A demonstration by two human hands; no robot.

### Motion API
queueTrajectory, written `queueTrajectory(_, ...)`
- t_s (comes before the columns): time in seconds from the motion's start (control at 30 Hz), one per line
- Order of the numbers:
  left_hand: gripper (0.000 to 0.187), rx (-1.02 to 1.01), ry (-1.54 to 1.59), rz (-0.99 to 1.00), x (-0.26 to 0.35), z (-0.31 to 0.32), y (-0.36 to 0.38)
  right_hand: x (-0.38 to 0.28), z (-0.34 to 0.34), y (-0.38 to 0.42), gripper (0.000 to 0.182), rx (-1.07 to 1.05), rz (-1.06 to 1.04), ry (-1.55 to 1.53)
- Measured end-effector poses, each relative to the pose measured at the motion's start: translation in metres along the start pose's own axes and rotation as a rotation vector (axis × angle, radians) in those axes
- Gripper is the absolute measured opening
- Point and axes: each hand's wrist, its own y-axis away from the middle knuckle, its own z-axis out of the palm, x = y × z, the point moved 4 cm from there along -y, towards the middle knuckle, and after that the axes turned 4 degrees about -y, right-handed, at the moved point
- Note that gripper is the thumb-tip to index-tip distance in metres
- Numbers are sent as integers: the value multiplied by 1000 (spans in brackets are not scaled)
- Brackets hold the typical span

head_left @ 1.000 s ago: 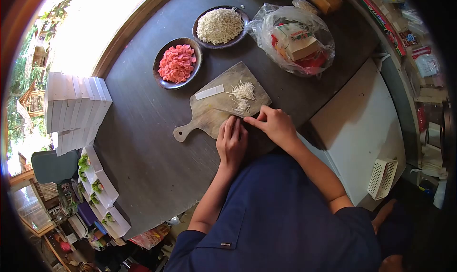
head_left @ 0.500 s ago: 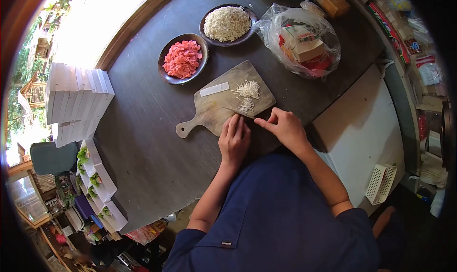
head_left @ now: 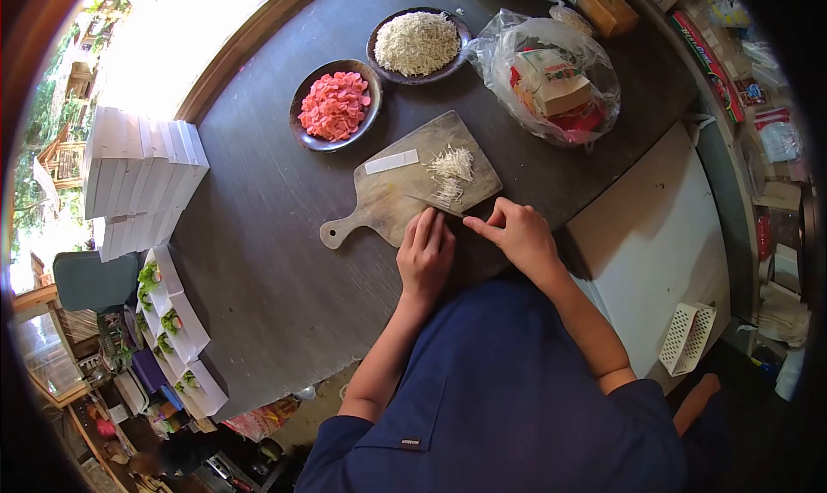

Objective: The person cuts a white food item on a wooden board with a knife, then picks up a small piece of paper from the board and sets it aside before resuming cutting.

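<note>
A wooden cutting board (head_left: 385,202) with a round-holed handle lies tilted on the dark table. My right hand (head_left: 523,239) is closed around the handle end of a knife (head_left: 437,204), whose thin blade crosses the board's near edge. Beside the blade, my left hand (head_left: 425,256) rests at the same edge with its fingers curled and pressed together; whatever lies under the fingertips is hidden. Just beyond the blade sits a small pile of thin white shreds (head_left: 450,167). A flat white strip (head_left: 392,162) lies on the board to the left of the shreds.
Beyond the board stand a bowl of pink slices (head_left: 334,105) and a bowl of white shreds (head_left: 418,43). A clear plastic bag (head_left: 551,84) with packages is at right. White boxes (head_left: 142,178) are stacked at left, near open trays holding greens (head_left: 185,321). A perforated basket (head_left: 687,338) sits lower right.
The whole view has shifted slightly. Both hands and the knife stay almost in the same place at the board's near edge.
</note>
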Motion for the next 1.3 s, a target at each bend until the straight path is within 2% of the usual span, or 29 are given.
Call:
queueTrajectory(0.33, 31, -5, 22, -17, -1, -1, 1, 3, 14, -10, 55, -1, -4, 1)
queueTrajectory(0.53, 30, -3, 16, -28, -1, 0, 1, 6, 10, -19, 58, -73, 91, -81)
queueTrajectory(0.8, 30, -2, 12, -19, -1, 0, 1, -1, 0, -1, 54, -1, -3, 61)
queueTrajectory(1.3, 27, 1, 22, -21, -1, -2, -1, -4, -1, 5, 55, 3, -13, 87)
